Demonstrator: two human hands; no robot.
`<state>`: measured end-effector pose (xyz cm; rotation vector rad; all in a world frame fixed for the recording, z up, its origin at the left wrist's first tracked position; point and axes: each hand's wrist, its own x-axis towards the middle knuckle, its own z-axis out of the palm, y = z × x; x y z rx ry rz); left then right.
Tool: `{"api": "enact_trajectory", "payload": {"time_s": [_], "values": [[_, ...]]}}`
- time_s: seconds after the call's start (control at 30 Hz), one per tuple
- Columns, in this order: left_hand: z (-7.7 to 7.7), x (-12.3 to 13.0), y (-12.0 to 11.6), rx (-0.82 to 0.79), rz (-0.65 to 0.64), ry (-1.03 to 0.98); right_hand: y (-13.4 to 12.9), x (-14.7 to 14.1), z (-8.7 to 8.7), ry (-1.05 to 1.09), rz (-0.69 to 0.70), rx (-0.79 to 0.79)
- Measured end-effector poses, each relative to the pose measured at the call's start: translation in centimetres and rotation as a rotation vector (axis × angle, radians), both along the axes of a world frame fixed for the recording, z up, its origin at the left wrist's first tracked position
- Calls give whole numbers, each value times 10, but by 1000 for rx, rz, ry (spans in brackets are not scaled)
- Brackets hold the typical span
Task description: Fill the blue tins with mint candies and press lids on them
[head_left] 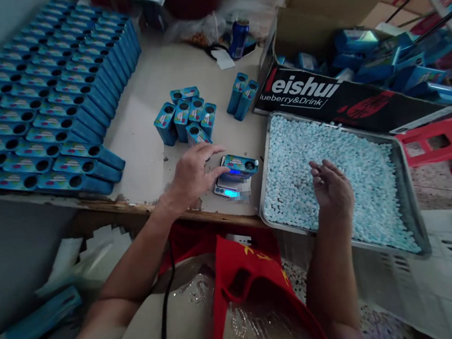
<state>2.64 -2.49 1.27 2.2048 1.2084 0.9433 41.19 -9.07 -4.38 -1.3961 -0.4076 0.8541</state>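
Note:
A small blue tin point(241, 163) lies on a compact scale point(226, 192) with a lit display near the table's front edge. Just left of it is my left hand point(196, 173), thumb and fingers apart, its fingertips close to the tin. Over the metal tray point(264, 187) of pale blue pellets point(291, 167), my right hand point(332, 187) is turned partly up with its fingers curled together; a few pellets seem to be at its fingertips. Several upright blue tins point(182, 113) with round holes stand behind my left hand. Two more tins point(241, 94) stand further right.
Many rows of blue tins point(57, 85) fill the table's left side. A black-printed carton point(302, 92) of blue packages stands behind the tray. A blue can point(239, 38) and plastic bags point(248, 5) are at the back. A red plastic stool point(445, 140) is at right.

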Motion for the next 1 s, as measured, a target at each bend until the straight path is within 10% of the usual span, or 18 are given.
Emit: {"api": "enact_trajectory", "payload": {"time_s": [0.27,0.57,1.0], "values": [[8,5,4,54,39,34,-4,-20,8,-107,210,-23],[17,67,28,84,-410,159,-3,-15,2,-108,233,-25],[-5,31,14,70,-393,123,1,-44,25,-91,380,-57]]}}
